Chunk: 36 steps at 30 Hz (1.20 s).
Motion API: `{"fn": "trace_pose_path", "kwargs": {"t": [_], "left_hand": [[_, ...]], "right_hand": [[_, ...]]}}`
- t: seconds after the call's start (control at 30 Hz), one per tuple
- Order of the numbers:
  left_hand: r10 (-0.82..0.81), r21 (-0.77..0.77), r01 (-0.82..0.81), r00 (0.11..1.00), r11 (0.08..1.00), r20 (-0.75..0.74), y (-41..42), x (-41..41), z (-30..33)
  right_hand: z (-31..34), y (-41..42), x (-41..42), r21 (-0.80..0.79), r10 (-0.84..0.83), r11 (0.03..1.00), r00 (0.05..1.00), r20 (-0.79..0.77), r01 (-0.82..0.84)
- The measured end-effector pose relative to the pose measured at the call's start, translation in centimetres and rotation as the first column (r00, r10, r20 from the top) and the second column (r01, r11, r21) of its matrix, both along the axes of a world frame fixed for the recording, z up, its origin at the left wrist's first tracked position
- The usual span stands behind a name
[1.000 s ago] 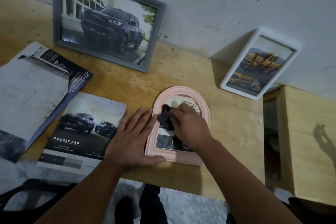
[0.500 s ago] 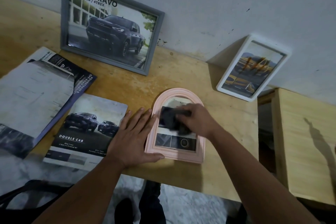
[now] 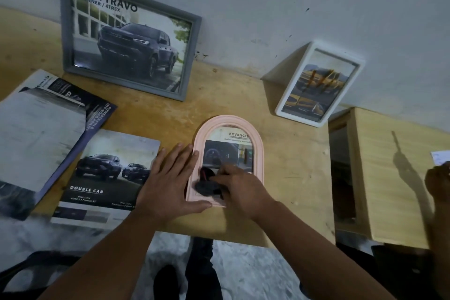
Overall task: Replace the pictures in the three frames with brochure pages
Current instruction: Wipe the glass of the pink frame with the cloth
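Observation:
A pink arched frame (image 3: 258, 143) lies flat on the wooden table (image 3: 292, 178) with a brochure page headed "ADVANCED" inside. My left hand (image 3: 168, 182) lies flat, fingers straight, against the frame's left edge. My right hand (image 3: 241, 187) grips a dark cloth (image 3: 207, 186) on the lower part of the frame's glass. A grey frame (image 3: 126, 34) with a truck page leans on the wall at the back left. A white frame (image 3: 319, 84) with a yellow picture leans at the back right.
A "DOUBLE CAB" brochure page (image 3: 104, 175) lies left of my left hand, with more brochure sheets (image 3: 41, 134) further left. A wooden box (image 3: 389, 178) stands to the right. Another person's hand (image 3: 438, 182) shows at the right edge.
My right hand has dragged the cloth from the frame's upper glass down to its lower part, uncovering the page's top. My left hand stays put. Another hand has appeared at the right edge.

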<state>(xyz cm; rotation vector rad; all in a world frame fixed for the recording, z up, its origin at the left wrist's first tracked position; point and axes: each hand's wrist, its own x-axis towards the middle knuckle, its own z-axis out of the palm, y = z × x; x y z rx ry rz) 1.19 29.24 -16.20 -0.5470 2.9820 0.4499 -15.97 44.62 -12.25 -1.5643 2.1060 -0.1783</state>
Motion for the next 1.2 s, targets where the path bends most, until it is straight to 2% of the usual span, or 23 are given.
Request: {"fn": "trace_pose_path", "kwargs": {"t": [0.07, 0.1, 0.17, 0.2, 0.27, 0.33, 0.37, 0.4, 0.47, 0.53, 0.63, 0.73, 0.9, 1.0, 1.1, 1.2], "left_hand": [[0.000, 0.000, 0.000, 1.000, 1.000, -0.008, 0.0, 0.0, 0.0], [0.001, -0.002, -0.001, 1.000, 1.000, -0.008, 0.0, 0.0, 0.0], [-0.001, -0.003, 0.001, 1.000, 1.000, -0.007, 0.0, 0.0, 0.0], [-0.003, 0.000, 0.003, 1.000, 1.000, -0.006, 0.0, 0.0, 0.1], [-0.004, 0.007, 0.004, 1.000, 1.000, -0.004, 0.0, 0.0, 0.1], [-0.005, 0.007, 0.005, 1.000, 1.000, -0.001, 0.0, 0.0, 0.1], [-0.006, 0.005, 0.006, 1.000, 1.000, 0.001, 0.0, 0.0, 0.0], [-0.006, 0.001, 0.006, 1.000, 1.000, 0.002, 0.0, 0.0, 0.0], [-0.005, -0.003, 0.005, 1.000, 1.000, -0.002, -0.1, 0.0, -0.1], [-0.002, -0.001, 0.002, 1.000, 1.000, -0.009, 0.0, 0.0, -0.1], [-0.001, -0.002, 0.001, 1.000, 1.000, -0.016, -0.1, 0.0, -0.3], [-0.002, 0.002, 0.002, 0.999, 1.000, -0.032, 0.0, 0.1, -0.4], [0.003, 0.008, -0.002, 0.999, 1.000, -0.037, 0.0, 0.1, -0.3], [0.004, 0.010, -0.004, 0.999, 1.000, -0.037, 0.0, 0.1, -0.3], [0.006, 0.009, -0.006, 0.999, 1.000, -0.035, 0.0, 0.1, -0.4], [0.005, 0.006, -0.005, 1.000, 1.000, -0.022, 0.0, 0.1, -0.4]], "right_hand": [[0.6, 0.6, 0.0, 0.053, 0.009, 0.999, 0.999, 0.048, -0.011], [0.8, 0.4, -0.4, 0.078, -0.025, 0.997, 0.993, 0.119, 0.016], [1.6, -0.3, -1.5, 0.142, -0.188, 0.979, 0.915, 0.358, 0.145], [2.0, -0.8, -2.4, 0.136, -0.268, 0.963, 0.867, 0.421, 0.231], [2.9, -1.5, -4.4, 0.090, -0.442, 0.882, 0.747, 0.497, 0.462], [3.5, -2.1, -6.5, 0.090, -0.598, 0.737, 0.584, 0.549, 0.669], [3.6, -2.5, -7.4, 0.070, -0.636, 0.691, 0.558, 0.534, 0.720], [3.4, -2.8, -8.2, 0.023, -0.640, 0.694, 0.603, 0.477, 0.719], [2.7, -3.2, -8.9, -0.064, -0.574, 0.793, 0.778, 0.256, 0.606], [1.7, -3.2, -8.3, -0.107, -0.478, 0.870, 0.877, 0.054, 0.481], [-0.2, -2.3, -6.6, -0.195, -0.364, 0.922, 0.920, -0.147, 0.334], [-1.1, -1.0, -5.3, -0.225, -0.270, 0.952, 0.921, -0.283, 0.210], [-0.7, 1.1, -3.2, -0.236, -0.194, 0.965, 0.907, -0.373, 0.110], [-0.7, 2.3, -2.2, -0.232, -0.146, 0.971, 0.916, -0.374, 0.060], [-0.1, 2.9, -2.2, -0.203, -0.131, 0.976, 0.955, -0.267, 0.077], [1.0, 1.6, -4.2, -0.218, -0.225, 0.958, 0.958, -0.179, 0.185]]}}
